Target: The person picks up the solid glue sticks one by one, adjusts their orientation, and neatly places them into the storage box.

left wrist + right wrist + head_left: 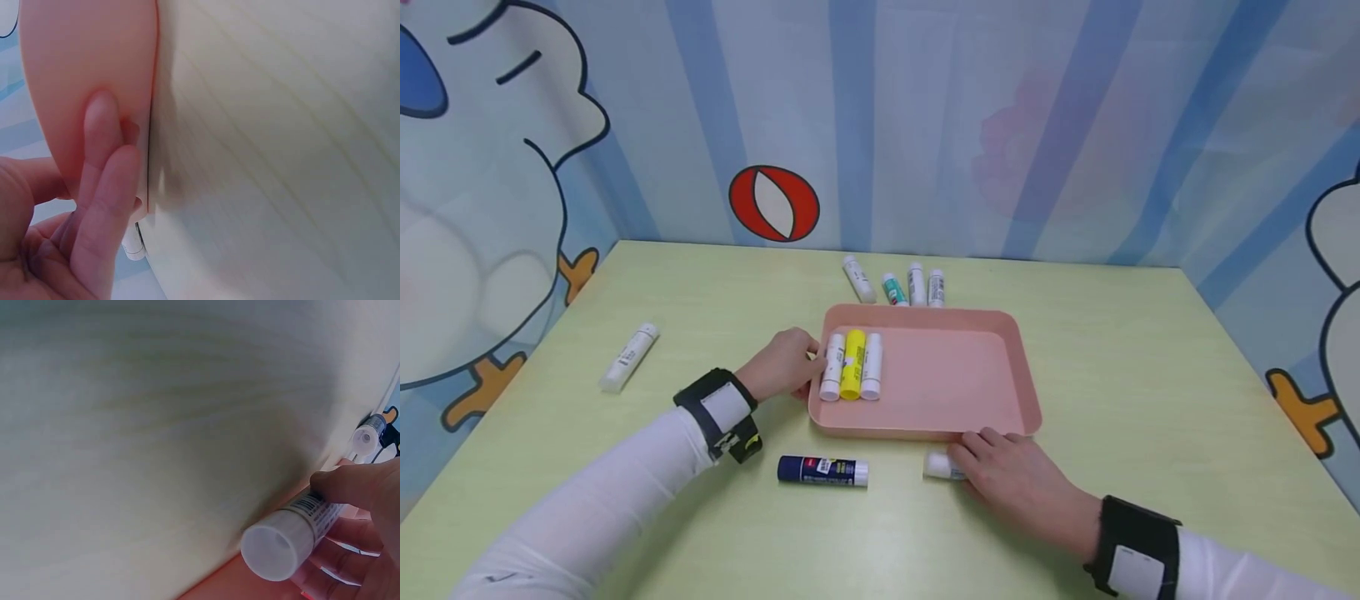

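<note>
A pink tray (955, 367) lies on the table. Its left wall is pinched by my left hand (784, 364), with the thumb over the rim and fingers against the outer side in the left wrist view. Inside, along that wall, a yellow glue stick (853, 364) lies between a white glue stick (832, 367) and another white glue stick (872, 367). In front of the tray's near right corner, my right hand (1022, 479) grips a white glue stick (275, 547) between thumb and fingers. A navy glue stick (822, 471) lies before the tray, between my hands.
Behind the tray are a teal glue stick (895, 290) and several white ones, the leftmost white glue stick (859, 280) tilted. Another white glue stick (629, 358) lies far left on the table. A patterned curtain (910, 125) hangs behind the table's back edge.
</note>
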Action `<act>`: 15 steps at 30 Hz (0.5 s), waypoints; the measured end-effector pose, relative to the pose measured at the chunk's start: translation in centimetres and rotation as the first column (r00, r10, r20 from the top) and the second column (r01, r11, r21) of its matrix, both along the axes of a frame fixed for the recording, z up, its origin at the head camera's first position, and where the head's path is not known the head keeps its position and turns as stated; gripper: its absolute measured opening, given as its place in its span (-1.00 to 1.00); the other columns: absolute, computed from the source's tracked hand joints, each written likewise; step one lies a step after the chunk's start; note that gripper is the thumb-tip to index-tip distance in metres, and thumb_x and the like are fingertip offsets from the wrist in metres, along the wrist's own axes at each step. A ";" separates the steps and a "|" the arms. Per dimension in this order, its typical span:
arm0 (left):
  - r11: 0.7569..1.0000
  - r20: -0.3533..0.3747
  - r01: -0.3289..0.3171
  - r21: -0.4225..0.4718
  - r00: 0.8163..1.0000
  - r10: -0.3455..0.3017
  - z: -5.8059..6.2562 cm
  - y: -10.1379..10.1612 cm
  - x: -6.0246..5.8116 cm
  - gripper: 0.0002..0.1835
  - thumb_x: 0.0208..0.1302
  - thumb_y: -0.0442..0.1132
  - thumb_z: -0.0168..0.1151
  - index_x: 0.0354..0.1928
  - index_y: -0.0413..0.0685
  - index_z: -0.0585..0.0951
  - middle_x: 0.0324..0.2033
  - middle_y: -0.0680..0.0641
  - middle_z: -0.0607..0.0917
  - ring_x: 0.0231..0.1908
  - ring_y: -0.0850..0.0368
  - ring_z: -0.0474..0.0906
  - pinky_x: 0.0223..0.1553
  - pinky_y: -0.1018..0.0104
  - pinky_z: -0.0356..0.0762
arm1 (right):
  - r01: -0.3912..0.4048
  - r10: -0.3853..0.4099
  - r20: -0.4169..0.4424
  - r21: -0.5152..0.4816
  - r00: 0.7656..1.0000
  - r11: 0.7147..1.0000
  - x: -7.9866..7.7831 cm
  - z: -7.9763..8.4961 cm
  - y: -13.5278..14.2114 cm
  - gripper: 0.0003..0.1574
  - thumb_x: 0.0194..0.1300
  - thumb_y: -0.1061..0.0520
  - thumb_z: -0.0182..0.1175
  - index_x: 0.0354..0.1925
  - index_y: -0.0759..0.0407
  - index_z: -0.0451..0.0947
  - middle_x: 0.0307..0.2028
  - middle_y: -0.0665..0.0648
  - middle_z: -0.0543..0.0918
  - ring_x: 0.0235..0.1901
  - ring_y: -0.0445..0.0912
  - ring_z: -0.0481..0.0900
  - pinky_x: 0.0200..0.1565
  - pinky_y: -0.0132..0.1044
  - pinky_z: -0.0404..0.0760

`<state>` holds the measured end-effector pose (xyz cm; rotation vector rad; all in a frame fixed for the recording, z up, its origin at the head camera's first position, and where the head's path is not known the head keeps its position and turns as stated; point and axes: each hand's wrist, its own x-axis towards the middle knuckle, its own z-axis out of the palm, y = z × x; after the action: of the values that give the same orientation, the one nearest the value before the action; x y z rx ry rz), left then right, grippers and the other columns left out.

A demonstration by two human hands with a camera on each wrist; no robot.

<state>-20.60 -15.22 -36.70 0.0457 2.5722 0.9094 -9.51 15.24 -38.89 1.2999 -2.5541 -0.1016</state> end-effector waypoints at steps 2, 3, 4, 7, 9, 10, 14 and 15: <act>1.000 0.003 -0.005 0.000 1.000 0.005 0.0 0.0 0.0 -0.67 0.43 -0.29 0.08 0.10 -0.37 0.55 -0.42 -0.12 0.68 -0.54 0.11 0.62 -0.48 0.37 0.59 | -0.018 0.019 0.017 -0.029 1.000 0.999 0.0 0.2 0.0 -0.63 0.08 0.14 0.44 -0.19 0.15 0.51 -0.31 0.05 0.57 -0.36 -0.10 0.53 -0.43 -0.29 0.56; 1.000 0.004 -0.008 -0.001 1.000 0.008 0.0 0.0 0.0 -0.67 0.43 -0.28 0.08 0.10 -0.37 0.55 -0.41 -0.13 0.68 -0.53 0.11 0.62 -0.48 0.37 0.59 | -0.028 0.029 0.027 -0.047 0.999 0.999 0.1 0.3 0.0 -0.62 0.06 0.14 0.45 -0.18 0.15 0.51 -0.30 0.05 0.58 -0.36 -0.10 0.54 -0.42 -0.28 0.57; 1.000 0.006 -0.009 -0.003 1.000 0.009 0.0 0.0 0.0 -0.67 0.43 -0.28 0.08 0.11 -0.37 0.54 -0.40 -0.13 0.68 -0.53 0.11 0.62 -0.47 0.37 0.60 | -0.037 0.039 0.038 -0.062 0.999 0.997 0.1 0.5 0.0 -0.60 0.05 0.14 0.47 -0.18 0.15 0.50 -0.30 0.05 0.58 -0.35 -0.10 0.54 -0.42 -0.28 0.58; 1.000 0.007 -0.012 -0.004 1.000 0.012 0.0 0.1 -0.1 -0.66 0.43 -0.28 0.08 0.12 -0.37 0.54 -0.38 -0.14 0.67 -0.52 0.11 0.62 -0.47 0.37 0.60 | -0.053 0.064 0.094 -0.114 0.993 0.992 0.2 1.3 -0.1 -0.57 0.03 0.14 0.48 -0.15 0.15 0.52 -0.31 0.02 0.58 -0.37 -0.14 0.53 -0.41 -0.30 0.57; 1.000 0.004 -0.007 -0.004 1.000 0.007 -0.1 0.1 -0.1 -0.67 0.43 -0.28 0.08 0.11 -0.37 0.54 -0.39 -0.13 0.67 -0.52 0.11 0.62 -0.47 0.37 0.60 | -0.035 0.057 0.162 -0.137 0.985 0.990 0.2 2.1 -0.2 -0.57 0.06 0.12 0.46 -0.11 0.14 0.54 -0.32 -0.01 0.56 -0.40 -0.18 0.50 -0.43 -0.34 0.54; 1.000 0.002 -0.005 -0.004 1.000 0.005 -0.1 0.1 -0.1 -0.67 0.43 -0.28 0.09 0.10 -0.37 0.55 -0.39 -0.13 0.68 -0.53 0.11 0.62 -0.47 0.37 0.60 | -0.017 0.046 0.202 -0.146 0.978 0.989 0.2 2.6 -0.3 -0.58 0.08 0.10 0.45 -0.09 0.13 0.55 -0.33 -0.03 0.56 -0.41 -0.20 0.48 -0.43 -0.36 0.52; 1.000 -0.005 0.002 -0.003 1.000 -0.002 -0.2 0.0 -0.1 -0.68 0.43 -0.28 0.09 0.08 -0.36 0.56 -0.42 -0.12 0.68 -0.53 0.11 0.62 -0.48 0.36 0.59 | 0.082 -0.022 0.335 -0.167 0.942 0.983 -0.5 4.5 -0.8 -0.60 0.17 0.05 0.38 -0.04 0.11 0.57 -0.32 -0.09 0.53 -0.42 -0.26 0.40 -0.42 -0.40 0.46; 1.000 -0.005 0.003 -0.003 1.000 -0.003 -0.2 0.0 -0.1 -0.68 0.42 -0.28 0.09 0.08 -0.36 0.56 -0.42 -0.12 0.68 -0.54 0.11 0.63 -0.48 0.37 0.59 | 0.101 -0.033 0.351 -0.177 0.936 0.979 -0.7 4.9 -0.9 -0.61 0.18 0.04 0.37 -0.04 0.11 0.57 -0.32 -0.09 0.53 -0.41 -0.26 0.41 -0.41 -0.40 0.46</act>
<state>-20.72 -15.25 -36.88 0.0509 2.5778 0.9053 -10.22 14.39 -33.98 1.2489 -2.8116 0.3882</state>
